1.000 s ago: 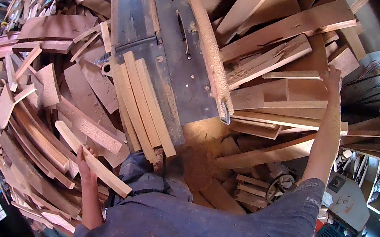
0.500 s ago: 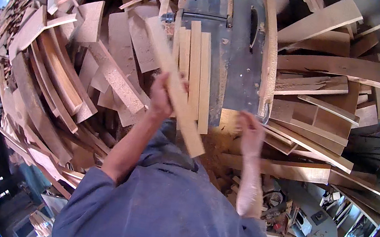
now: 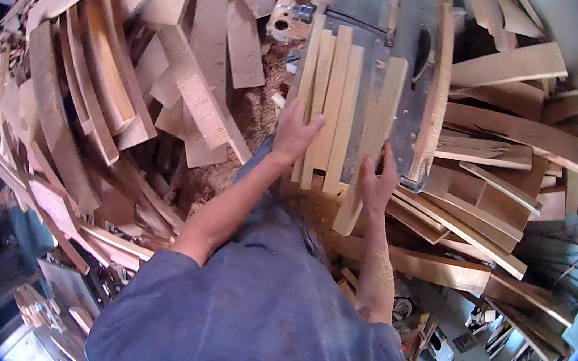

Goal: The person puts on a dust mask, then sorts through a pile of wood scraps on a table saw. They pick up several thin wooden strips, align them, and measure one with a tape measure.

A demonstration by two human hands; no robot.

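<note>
Wooden slats [image 3: 328, 105] lie side by side on the grey metal tabletop [image 3: 398, 19] of a saw bench, their near ends hanging over its edge. Left hand [image 3: 295, 132] rests flat on the near end of the stack, fingers spread, pressing rather than gripping. Right hand [image 3: 378, 183] closes around the lower part of one separate slat [image 3: 375, 133], which lies angled just right of the stack, its far end on the tabletop near the blade slot [image 3: 422, 56]. Wooden fence strip [image 3: 436, 90] runs along the right side. Loose offcuts [image 3: 191, 94] and sawdust [image 3: 260, 96] pile all around. Step in hand, by my read: lining up the single slat beside the stack. Next move likely calls for squaring it parallel and keeping fingers away from the slot.
</note>
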